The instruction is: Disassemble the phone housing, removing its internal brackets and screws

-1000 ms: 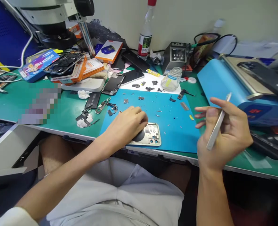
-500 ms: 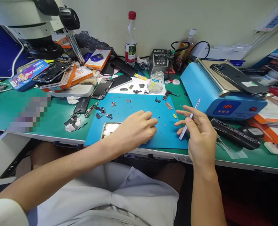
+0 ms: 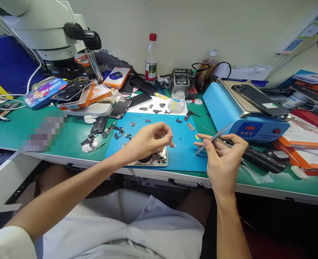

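Your green worktop (image 3: 5, 130) carries a blue machine (image 3: 225, 108) at right and, before you, a blue mat (image 3: 187, 163) strewn with small parts. Your right hand (image 3: 225, 162) is raised at the mat's right edge, thumb and fingers pinching the tweezers described below, other fingers spread. Your left hand (image 3: 150, 139) is above the phone frame, fingers curled; whether they pinch anything cannot be told. The phone frame (image 3: 155, 159) lies at the mat's near edge, partly hidden by that hand. The tweezers (image 3: 217, 135) slant, blurred, near a yellow piece (image 3: 197, 137). The step appears to be a pause between placements; tweezer work on the frame would call for a steadied frame and re-aimed tips.
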Tool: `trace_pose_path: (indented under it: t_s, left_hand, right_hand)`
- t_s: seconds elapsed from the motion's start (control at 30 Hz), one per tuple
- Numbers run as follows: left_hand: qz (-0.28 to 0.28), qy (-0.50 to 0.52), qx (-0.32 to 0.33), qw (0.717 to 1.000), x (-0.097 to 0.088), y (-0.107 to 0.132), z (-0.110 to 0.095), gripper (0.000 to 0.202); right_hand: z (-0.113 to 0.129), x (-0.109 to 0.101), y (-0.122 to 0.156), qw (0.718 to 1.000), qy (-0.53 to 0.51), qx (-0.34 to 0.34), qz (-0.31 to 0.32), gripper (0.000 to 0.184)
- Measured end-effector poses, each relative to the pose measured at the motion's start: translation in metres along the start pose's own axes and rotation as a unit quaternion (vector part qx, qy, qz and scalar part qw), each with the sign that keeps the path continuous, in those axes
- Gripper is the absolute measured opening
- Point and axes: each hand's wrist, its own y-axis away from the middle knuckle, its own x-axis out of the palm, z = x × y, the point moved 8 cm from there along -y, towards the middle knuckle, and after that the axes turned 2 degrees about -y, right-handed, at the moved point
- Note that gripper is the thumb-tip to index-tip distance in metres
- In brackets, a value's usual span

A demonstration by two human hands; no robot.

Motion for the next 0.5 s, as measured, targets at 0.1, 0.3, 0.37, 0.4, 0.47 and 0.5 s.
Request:
trace_pose_path:
  t_s: [0.1,0.3,0.37,0.4,0.47,0.5]
  left_hand:
    - [0.004,0.147,-0.059,0.987,-0.005,0.008,0.014,0.028]
    - [-0.045,0.317,-0.135,0.938,-0.024,0.031,0.042,0.028]
    - [-0.054,0.348,-0.148,0.924,-0.029,0.04,0.048,0.031]
    - [-0.061,0.361,-0.153,0.918,-0.031,0.045,0.05,0.032]
    - [-0.083,0.388,-0.157,0.905,-0.036,0.053,0.052,0.031]
    - [-0.096,0.401,-0.159,0.897,-0.038,0.058,0.053,0.03]
  right_hand:
    - [0.005,-0.009,0.01,0.992,0.125,-0.02,-0.02,0.045]
    - [0.016,-0.021,0.023,0.933,0.351,-0.081,0.009,0.051]
    - [0.015,-0.021,0.022,0.933,0.351,-0.066,0.05,0.055]
    - [0.015,-0.02,0.021,0.935,0.343,-0.053,0.066,0.055]
    - [0.016,-0.02,0.02,0.954,0.291,-0.013,0.065,0.051]
    - [0.016,-0.019,0.021,0.97,0.236,0.014,0.046,0.046]
